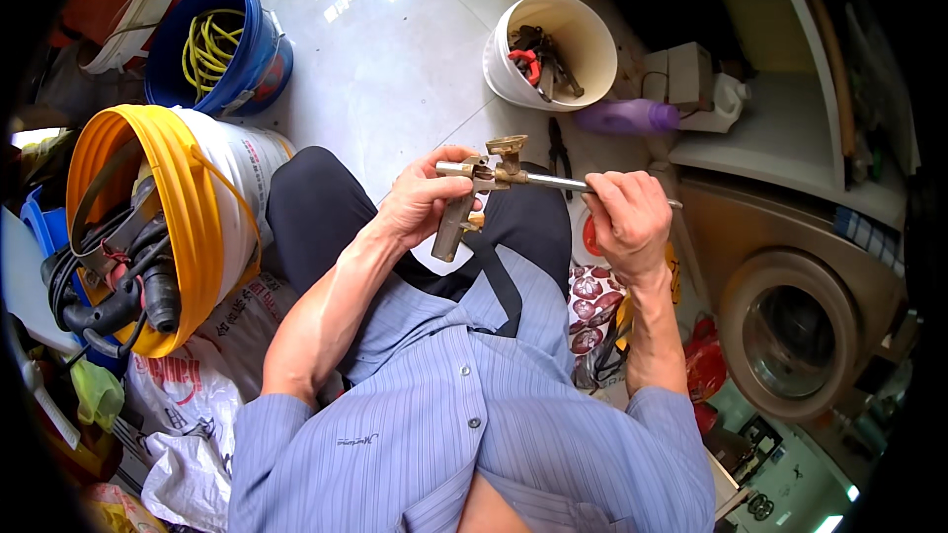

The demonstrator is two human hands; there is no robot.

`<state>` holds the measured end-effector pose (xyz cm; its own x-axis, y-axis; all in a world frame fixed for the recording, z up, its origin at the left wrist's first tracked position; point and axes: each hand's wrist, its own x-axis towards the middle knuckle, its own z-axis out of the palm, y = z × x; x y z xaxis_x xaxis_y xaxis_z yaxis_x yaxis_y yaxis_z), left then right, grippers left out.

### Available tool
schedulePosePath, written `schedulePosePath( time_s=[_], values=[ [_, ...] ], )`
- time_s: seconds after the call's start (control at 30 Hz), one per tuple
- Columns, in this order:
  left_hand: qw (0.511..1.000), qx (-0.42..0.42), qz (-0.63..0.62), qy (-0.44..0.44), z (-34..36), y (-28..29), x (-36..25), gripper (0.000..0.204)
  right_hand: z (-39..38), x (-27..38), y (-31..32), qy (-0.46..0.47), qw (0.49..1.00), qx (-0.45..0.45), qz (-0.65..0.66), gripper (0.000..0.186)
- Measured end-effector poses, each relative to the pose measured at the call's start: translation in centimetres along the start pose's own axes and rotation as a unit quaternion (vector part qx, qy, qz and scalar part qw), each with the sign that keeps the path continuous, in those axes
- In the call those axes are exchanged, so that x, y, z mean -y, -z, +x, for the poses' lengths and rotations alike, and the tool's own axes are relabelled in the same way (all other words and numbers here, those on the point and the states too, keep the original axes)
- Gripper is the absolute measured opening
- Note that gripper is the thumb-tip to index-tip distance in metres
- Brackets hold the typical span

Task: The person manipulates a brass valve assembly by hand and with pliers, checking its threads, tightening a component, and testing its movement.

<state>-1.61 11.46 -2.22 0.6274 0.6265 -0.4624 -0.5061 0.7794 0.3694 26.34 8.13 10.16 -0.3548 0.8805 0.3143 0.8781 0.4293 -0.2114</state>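
Note:
Over my lap is a worn metal device with a brass-coloured fitting [509, 160], a round knob-like top and a flat grey metal body [453, 227] hanging below. I cannot tell its exact kind. My left hand [415, 199] is closed round the body, with the thumb on top. A straight silver rod [558, 182] runs from the fitting to the right. My right hand [629, 220] is closed on the rod near its far end, and the tip sticks out past the fingers. The device's inner parts are partly hidden by my left fingers.
At left stand a yellow-rimmed bucket [185, 227] of power tools and cords and a blue bucket [267, 59] with yellow cable. Ahead right is a white bucket [597, 39] of tools. Pliers [559, 148] and a purple bottle [627, 116] lie nearby. A washing machine [721, 227] stands right.

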Motion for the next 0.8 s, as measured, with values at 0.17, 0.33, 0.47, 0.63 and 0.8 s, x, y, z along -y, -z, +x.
schedulePosePath(
  time_s=[0.17,0.33,0.47,0.63,0.8],
  values=[
    [1.0,0.009,-0.025,-0.014,0.1,-0.6,0.2,0.045,-0.1,-0.6,-0.4,0.0,1.0,-0.003,0.01,0.034],
    [0.996,0.026,0.051,0.066,0.3,0.0,0.4,0.035,-0.5,-1.2,-0.9,0.005,1.0,-0.01,0.007,0.034],
    [0.996,0.018,0.083,0.014,-0.4,-1.2,-0.1,0.027,-0.3,-1.6,-1.1,-0.003,0.999,0.009,0.034,0.031],
    [0.983,0.015,0.173,-0.051,-0.5,-1.1,0.2,0.021,-0.4,-2.1,-1.1,-0.013,0.997,0.066,0.047,0.026],
    [0.972,0.003,0.222,-0.073,-0.8,-1.6,-0.1,0.017,-1.5,-3.1,-2.6,-0.016,0.994,0.102,0.044,0.028]
  ],
)
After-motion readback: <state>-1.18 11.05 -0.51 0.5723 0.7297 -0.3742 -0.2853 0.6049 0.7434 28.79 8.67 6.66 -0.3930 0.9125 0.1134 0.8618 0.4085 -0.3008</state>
